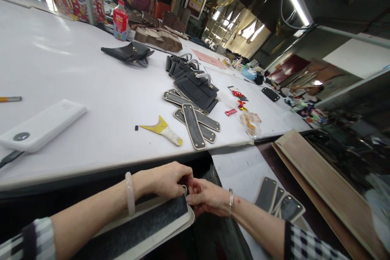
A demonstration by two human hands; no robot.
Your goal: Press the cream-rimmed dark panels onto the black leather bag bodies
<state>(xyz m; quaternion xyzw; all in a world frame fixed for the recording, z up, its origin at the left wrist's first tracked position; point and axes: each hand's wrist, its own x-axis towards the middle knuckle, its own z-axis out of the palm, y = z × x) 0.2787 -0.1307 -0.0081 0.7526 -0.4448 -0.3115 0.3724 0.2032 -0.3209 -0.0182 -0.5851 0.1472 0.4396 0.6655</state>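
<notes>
Both hands meet below the table's front edge over a long dark strap panel with a cream border (158, 221) that lies across my lap. My left hand (166, 178) curls its fingers down onto the panel's far end and pinches it. My right hand (205, 198) grips the same end from the right, fingers closed against the edge. A pale bangle is on my left wrist and a thin bracelet on my right.
Several similar bordered strips (193, 124) and black leather pieces (197, 89) lie on the white table (91, 77). A yellow scraper (163, 129), a white power bank (42, 124), a red-labelled bottle (120, 20). More strips (278, 201) lower right. People stand at the far end.
</notes>
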